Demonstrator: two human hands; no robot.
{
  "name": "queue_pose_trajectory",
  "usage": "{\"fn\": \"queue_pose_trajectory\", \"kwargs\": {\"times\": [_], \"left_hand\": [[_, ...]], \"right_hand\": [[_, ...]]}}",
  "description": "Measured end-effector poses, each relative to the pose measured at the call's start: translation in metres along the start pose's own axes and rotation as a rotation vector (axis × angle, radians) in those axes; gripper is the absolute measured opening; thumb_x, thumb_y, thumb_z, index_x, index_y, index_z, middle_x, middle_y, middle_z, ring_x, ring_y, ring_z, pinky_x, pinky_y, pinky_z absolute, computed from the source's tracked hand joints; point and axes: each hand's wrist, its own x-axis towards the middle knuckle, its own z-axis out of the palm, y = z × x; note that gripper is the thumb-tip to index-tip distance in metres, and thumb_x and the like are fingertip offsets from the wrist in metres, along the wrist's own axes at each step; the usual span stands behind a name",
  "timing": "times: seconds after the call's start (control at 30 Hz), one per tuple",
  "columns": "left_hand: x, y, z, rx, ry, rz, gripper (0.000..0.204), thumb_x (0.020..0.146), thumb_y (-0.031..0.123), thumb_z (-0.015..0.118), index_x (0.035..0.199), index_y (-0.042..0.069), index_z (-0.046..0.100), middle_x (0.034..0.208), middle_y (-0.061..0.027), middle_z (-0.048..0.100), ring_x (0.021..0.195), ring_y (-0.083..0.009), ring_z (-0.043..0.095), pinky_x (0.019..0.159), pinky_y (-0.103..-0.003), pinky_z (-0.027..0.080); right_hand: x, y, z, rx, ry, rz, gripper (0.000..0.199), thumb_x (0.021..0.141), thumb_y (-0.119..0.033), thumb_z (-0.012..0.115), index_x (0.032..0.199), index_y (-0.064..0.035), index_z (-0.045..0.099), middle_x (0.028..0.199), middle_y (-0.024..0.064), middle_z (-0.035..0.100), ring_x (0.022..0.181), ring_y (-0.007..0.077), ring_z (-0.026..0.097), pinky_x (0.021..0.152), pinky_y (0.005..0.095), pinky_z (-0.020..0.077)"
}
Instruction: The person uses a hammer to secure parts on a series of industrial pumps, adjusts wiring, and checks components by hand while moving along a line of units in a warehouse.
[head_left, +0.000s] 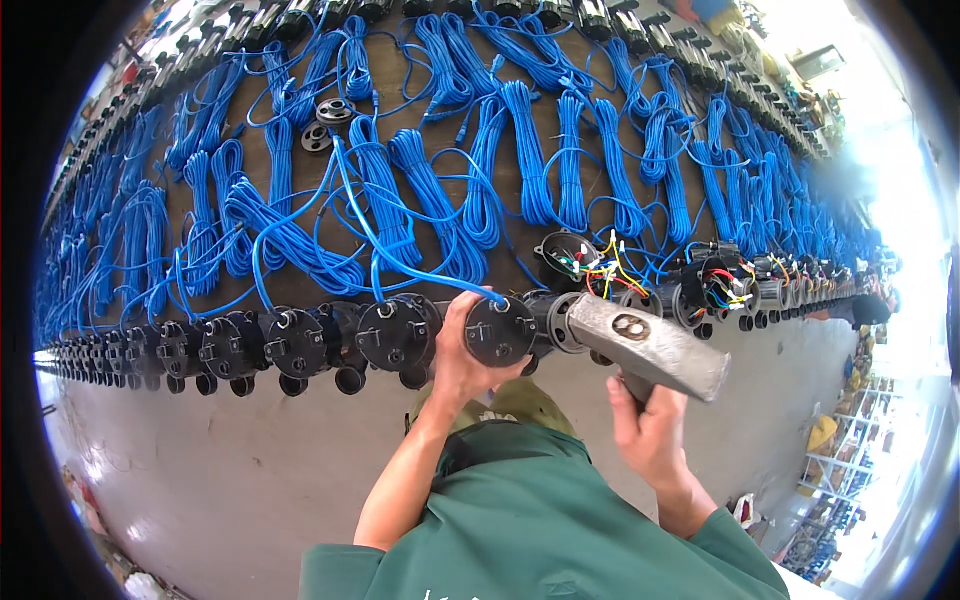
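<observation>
My left hand is wrapped round the rim of a black round end cap, which sits on a cylindrical motor body at the table's near edge. A blue cable enters the top of that cap. To the right, my right hand grips the handle of a hammer. Its big metal head is raised in front of the row, close to the cap, with a gap between them. Behind the hammer head, a capless black housing shows red, yellow and green wires.
Coiled blue cables cover much of the brown table. Black-capped motors line its near edge to the left; on the right, housings with loose wires continue the row. Two metal discs lie farther back. Shelving stands at right.
</observation>
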Motion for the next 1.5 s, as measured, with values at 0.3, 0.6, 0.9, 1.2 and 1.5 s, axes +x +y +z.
{"fn": "queue_pose_trajectory", "kwargs": {"times": [0.3,0.6,0.9,1.2,1.5], "left_hand": [[-0.004,-0.007,-0.008,0.075,0.027,0.043,0.094,0.054,0.021,0.100,0.136,0.005,0.055,0.128,-0.0141,0.063,0.116,-0.0319,0.067,0.105,-0.043,0.053],[-0.001,-0.006,-0.008,0.000,0.002,0.011,0.094,0.053,0.018,0.097,0.137,0.005,0.056,0.128,-0.0142,0.065,0.117,-0.0301,0.067,0.102,-0.042,0.054],[0.002,-0.001,0.000,0.034,0.058,0.081,0.090,0.056,0.020,0.098,0.135,0.005,0.057,0.124,-0.0128,0.065,0.114,-0.0293,0.067,0.104,-0.042,0.054],[-0.004,-0.006,-0.008,0.050,0.039,0.054,0.089,0.056,0.019,0.097,0.134,0.005,0.057,0.127,-0.0141,0.064,0.117,-0.0330,0.065,0.105,-0.044,0.052],[-0.003,-0.006,-0.005,0.016,-0.017,-0.010,0.098,0.052,0.014,0.098,0.138,0.003,0.053,0.128,-0.0144,0.064,0.119,-0.0300,0.065,0.104,-0.041,0.053]], "right_hand": [[0.017,-0.024,-0.010,-0.033,-0.234,0.114,0.022,0.097,-0.014,0.073,0.113,0.0015,0.069,0.073,0.0174,0.069,0.059,0.0338,0.067,0.061,0.0391,0.0527],[0.007,-0.004,0.040,-0.233,-0.548,0.167,0.027,0.099,-0.023,0.069,0.111,-0.0012,0.060,0.075,0.0237,0.069,0.073,0.0450,0.071,0.063,0.0517,0.0533],[-0.008,0.030,0.018,-0.388,-0.319,0.154,0.035,0.100,-0.021,0.068,0.124,0.0029,0.060,0.072,0.0229,0.069,0.065,0.0439,0.069,0.062,0.0512,0.0533],[0.009,-0.057,-0.029,-0.040,-0.194,0.092,0.029,0.098,-0.014,0.072,0.121,0.0016,0.065,0.078,0.0180,0.071,0.067,0.0383,0.071,0.066,0.0438,0.0553],[0.009,-0.004,0.032,-0.078,-0.593,0.273,0.029,0.101,-0.027,0.068,0.110,0.0001,0.062,0.074,0.0259,0.068,0.069,0.0444,0.070,0.064,0.0515,0.0534]]}}
